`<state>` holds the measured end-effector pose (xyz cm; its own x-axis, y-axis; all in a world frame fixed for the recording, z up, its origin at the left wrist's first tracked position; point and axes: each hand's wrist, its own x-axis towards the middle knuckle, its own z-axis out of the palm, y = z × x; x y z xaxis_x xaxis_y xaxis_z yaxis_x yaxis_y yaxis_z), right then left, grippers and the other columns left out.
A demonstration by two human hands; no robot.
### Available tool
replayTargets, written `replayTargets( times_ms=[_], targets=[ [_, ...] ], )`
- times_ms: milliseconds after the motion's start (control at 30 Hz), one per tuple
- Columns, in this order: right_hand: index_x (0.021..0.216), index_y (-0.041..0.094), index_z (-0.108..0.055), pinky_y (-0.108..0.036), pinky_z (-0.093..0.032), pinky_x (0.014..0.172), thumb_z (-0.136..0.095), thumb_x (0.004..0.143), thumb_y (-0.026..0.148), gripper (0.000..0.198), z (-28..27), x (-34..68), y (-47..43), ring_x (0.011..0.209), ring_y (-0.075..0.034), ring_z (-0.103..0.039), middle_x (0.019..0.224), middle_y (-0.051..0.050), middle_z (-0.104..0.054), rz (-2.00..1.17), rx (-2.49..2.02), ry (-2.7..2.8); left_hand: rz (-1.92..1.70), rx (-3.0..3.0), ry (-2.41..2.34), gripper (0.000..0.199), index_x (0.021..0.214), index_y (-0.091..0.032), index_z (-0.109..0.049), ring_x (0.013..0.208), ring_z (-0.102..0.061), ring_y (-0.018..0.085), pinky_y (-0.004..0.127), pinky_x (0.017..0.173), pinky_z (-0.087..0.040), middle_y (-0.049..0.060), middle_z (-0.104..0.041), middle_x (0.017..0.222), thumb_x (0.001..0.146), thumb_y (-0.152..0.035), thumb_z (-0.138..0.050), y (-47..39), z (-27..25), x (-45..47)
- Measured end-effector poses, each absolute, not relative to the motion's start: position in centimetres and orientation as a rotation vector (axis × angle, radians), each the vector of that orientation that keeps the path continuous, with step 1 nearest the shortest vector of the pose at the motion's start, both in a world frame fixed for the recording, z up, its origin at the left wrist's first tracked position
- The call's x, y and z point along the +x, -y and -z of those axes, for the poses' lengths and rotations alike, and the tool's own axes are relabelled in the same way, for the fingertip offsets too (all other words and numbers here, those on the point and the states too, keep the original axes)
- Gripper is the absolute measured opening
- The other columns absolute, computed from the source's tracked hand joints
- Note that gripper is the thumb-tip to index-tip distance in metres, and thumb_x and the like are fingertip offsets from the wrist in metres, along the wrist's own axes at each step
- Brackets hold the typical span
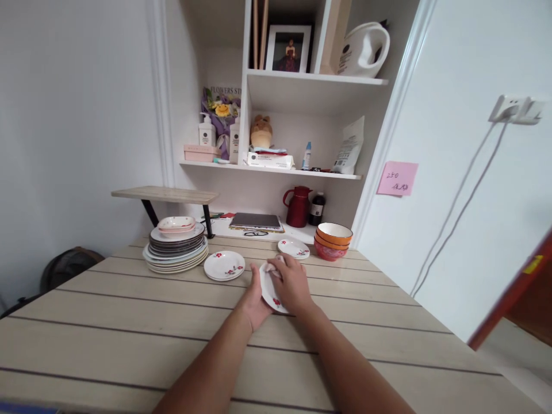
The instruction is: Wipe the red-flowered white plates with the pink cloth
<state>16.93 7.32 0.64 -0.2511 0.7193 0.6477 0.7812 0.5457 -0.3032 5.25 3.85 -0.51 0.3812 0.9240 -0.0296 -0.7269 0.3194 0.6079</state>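
I see the left hand [255, 300] holding a plate [267, 286] over the table [129, 336]. The right hand [295, 286] grips a cloth [272, 267] on top of the plate. Bowls [331, 246] sit farther back on the right, near a red jug [298, 208].

Soft, fairly even light is spread over the scene; its source cannot be told. Near the right hand [295, 284], a faint shadow is cast on the planked tabletop [107, 355]. Far to this hand's right, the reddish wooden edge [511, 293] is blurred and stretched.
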Motion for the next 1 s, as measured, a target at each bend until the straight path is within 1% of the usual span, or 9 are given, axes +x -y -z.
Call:
replayTargets(
  times_ms=[167, 333, 467, 567, 633, 733, 800, 867, 1000],
  targets=[
    [0.134, 0.027, -0.054, -0.044, -0.035, 0.097, -0.053, 0.083, 0.019, 0.052, -0.5, 17.5, -7.1, 0.120, -0.029, -0.047, 0.138, -0.011, -0.051, 0.088, -1.328, 2.093, -1.271, 0.528, -0.342, 0.073, 0.130, -0.019, -0.058, 0.122, -0.057, 0.029, 0.045, 0.102, -0.043, 0.013, -0.068, 0.122, 0.084, -0.072, -0.036, -4.3, 0.4, 4.6],
    [0.136, 0.029, -0.052, -0.045, -0.036, 0.099, -0.050, 0.082, 0.009, 0.058, 0.2, 15.9, -5.8, 0.125, -0.029, -0.044, 0.140, -0.011, -0.050, 0.113, -1.167, 2.363, -1.459, 0.433, -0.371, 0.069, 0.123, -0.016, -0.062, 0.117, -0.060, 0.028, 0.043, 0.100, -0.046, 0.014, -0.069, 0.118, 0.088, -0.068, -0.033, -4.8, 0.5, 3.4],
    [0.142, 0.029, -0.045, -0.041, -0.041, 0.097, -0.048, 0.082, 0.005, 0.064, 0.1, 15.0, -5.5, 0.119, -0.026, -0.049, 0.136, -0.011, -0.053, 0.052, -0.913, 2.420, -1.420, 0.413, -0.379, 0.065, 0.115, -0.013, -0.065, 0.116, -0.061, 0.028, 0.040, 0.097, -0.048, 0.016, -0.069, 0.117, 0.087, -0.067, -0.040, -4.7, 0.6, 3.3],
    [0.147, 0.028, -0.036, -0.041, -0.043, 0.097, -0.047, 0.082, 0.004, 0.071, -0.1, 15.1, -6.0, 0.120, -0.024, -0.049, 0.136, -0.011, -0.053, 0.021, -0.824, 2.334, -1.354, 0.440, -0.354, 0.061, 0.120, -0.017, -0.063, 0.116, -0.061, 0.027, 0.039, 0.096, -0.048, 0.013, -0.068, 0.120, 0.086, -0.065, -0.044, -4.4, 0.6, 3.8],
    [0.143, 0.027, -0.043, -0.041, -0.043, 0.097, -0.046, 0.082, 0.004, 0.065, 0.0, 15.5, -6.6, 0.121, -0.024, -0.049, 0.135, -0.012, -0.053, 0.055, -0.866, 2.248, -1.304, 0.460, -0.363, 0.061, 0.125, -0.021, -0.060, 0.115, -0.061, 0.027, 0.040, 0.095, -0.049, 0.011, -0.069, 0.120, 0.086, -0.065, -0.046, -4.2, 0.5, 4.1],
    [0.130, 0.025, -0.058, -0.044, -0.043, 0.099, -0.047, 0.084, 0.006, 0.051, 0.2, 16.2, -7.4, 0.122, -0.026, -0.048, 0.134, -0.013, -0.054, 0.144, -1.009, 2.157, -1.253, 0.481, -0.390, 0.063, 0.129, -0.021, -0.058, 0.113, -0.062, 0.028, 0.041, 0.093, -0.049, 0.012, -0.069, 0.119, 0.087, -0.065, -0.044, -4.1, 0.3, 4.4],
    [0.128, 0.025, -0.060, -0.045, -0.042, 0.100, -0.049, 0.084, 0.007, 0.049, 0.4, 16.5, -7.7, 0.126, -0.027, -0.046, 0.136, -0.014, -0.053, 0.182, -1.106, 2.129, -1.272, 0.478, -0.386, 0.064, 0.130, -0.020, -0.057, 0.113, -0.062, 0.028, 0.041, 0.093, -0.049, 0.012, -0.069, 0.120, 0.088, -0.065, -0.041, -4.1, 0.3, 4.4],
    [0.132, 0.025, -0.057, -0.047, -0.040, 0.103, -0.051, 0.083, 0.007, 0.052, 0.4, 16.5, -7.6, 0.129, -0.028, -0.044, 0.138, -0.014, -0.052, 0.174, -1.147, 2.129, -1.309, 0.471, -0.379, 0.064, 0.131, -0.019, -0.057, 0.113, -0.062, 0.027, 0.041, 0.094, -0.048, 0.012, -0.069, 0.119, 0.089, -0.065, -0.039, -4.2, 0.2, 4.2],
    [0.129, 0.022, -0.059, -0.045, -0.037, 0.108, -0.053, 0.082, 0.007, 0.050, 0.2, 15.8, -6.8, 0.132, -0.026, -0.044, 0.140, -0.013, -0.053, 0.038, -0.980, 2.207, -1.364, 0.421, -0.374, 0.064, 0.130, -0.019, -0.057, 0.111, -0.063, 0.028, 0.042, 0.095, -0.048, 0.012, -0.070, 0.116, 0.089, -0.065, -0.039, -4.3, 0.2, 3.5]
  ],
)
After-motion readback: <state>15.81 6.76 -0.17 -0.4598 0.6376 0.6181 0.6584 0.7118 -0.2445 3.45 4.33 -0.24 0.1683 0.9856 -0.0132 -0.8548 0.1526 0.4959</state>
